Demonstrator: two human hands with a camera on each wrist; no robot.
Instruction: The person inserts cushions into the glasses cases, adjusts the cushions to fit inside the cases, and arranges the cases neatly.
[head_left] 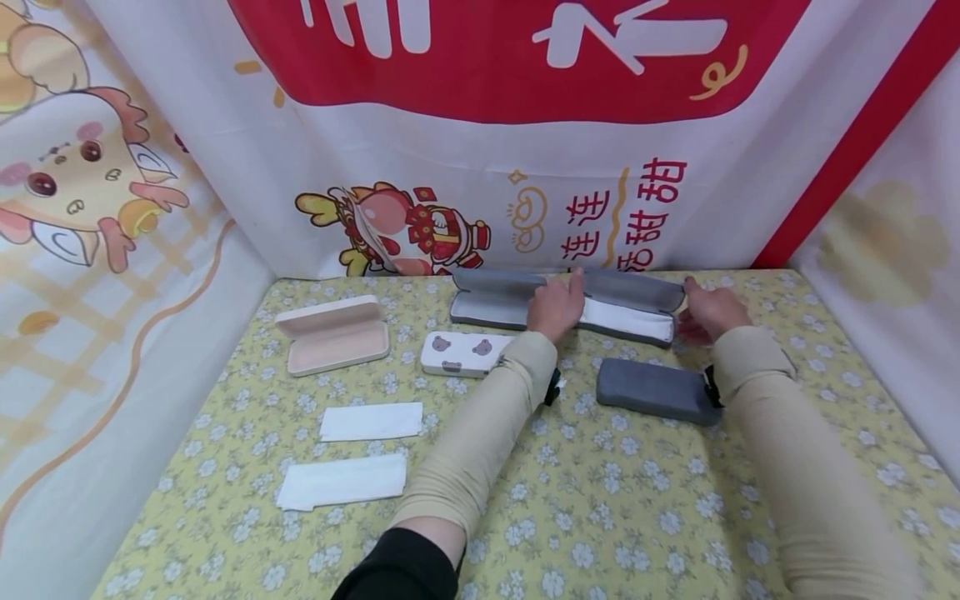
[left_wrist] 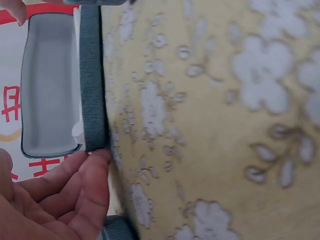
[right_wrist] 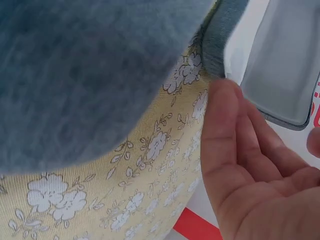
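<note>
Open gray case (head_left: 630,290), white cloth (head_left: 626,321) inside, lies L-R just behind closed gray case (head_left: 656,388), btwn L hand (head_left: 555,307) & R hand (head_left: 716,313); both hands' fingers, relaxed, ungripping, touch opp. ends, abt. equally near.

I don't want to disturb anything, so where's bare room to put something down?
The widest bare patch of flowered cloth lies between the sleeves, in front of the closed grey case. Another lies in front of the nearer white sheet. It's crowded behind: the open grey cases, left hand, right hand and bear-print case.
</note>
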